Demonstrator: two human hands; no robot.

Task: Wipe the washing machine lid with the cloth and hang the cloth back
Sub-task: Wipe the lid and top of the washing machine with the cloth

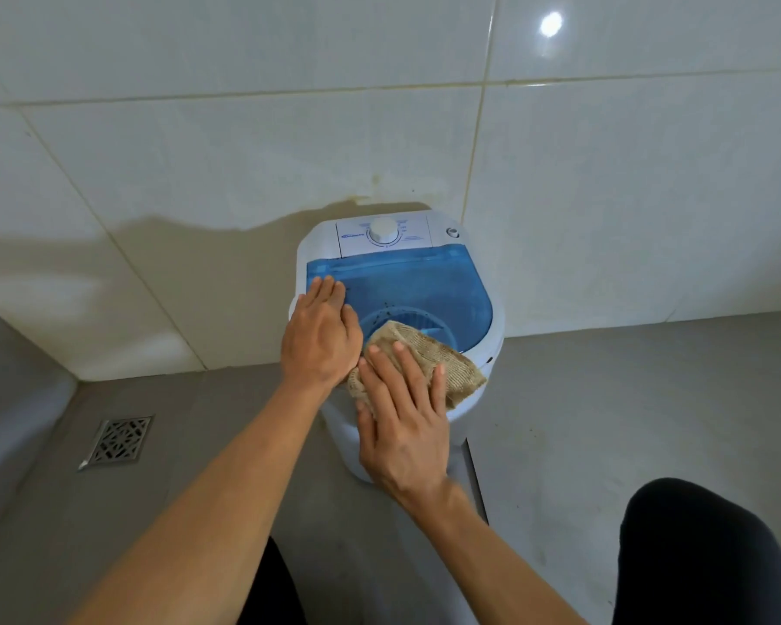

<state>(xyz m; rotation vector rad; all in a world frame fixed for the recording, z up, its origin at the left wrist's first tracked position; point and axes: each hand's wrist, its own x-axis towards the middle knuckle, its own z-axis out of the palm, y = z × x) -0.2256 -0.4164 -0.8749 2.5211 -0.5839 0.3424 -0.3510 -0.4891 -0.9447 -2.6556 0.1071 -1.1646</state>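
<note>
Right hand (402,417): flat and open, fingers spread, pressing down on the cloth (429,358) with the palm; not closed around it, only lying on top. Fingertips on the beige woven fabric, thumb along its near-left edge.

Left hand (321,336): also flat and open, holding nothing, resting palm down on the left part of the lid (424,286), fingers together and pointing toward the control panel. Just beside the right hand, almost touching it at the cloth's left edge.

Cloth: crumpled, rough knitted texture, lying on the near edge of the lid and partly over the white rim, one corner sticking out to the right of the right hand.

Lid: translucent blue, closed, flat on top of the washing machine (483,354); round blue part of the drum visible through it, just behind the cloth. A few dark specks on the lid near the middle.

Behind the lid: white control panel with a round white dial (383,230) in its centre and a small round cap (454,232) at the right corner.

Washing machine: small, white, standing on the grey floor, close against the pale tiled wall (244,128).

Left of the washing machine, well apart: a square metal floor drain (118,441). Near right of the washing machine: a knee in dark trousers (695,557).
</note>
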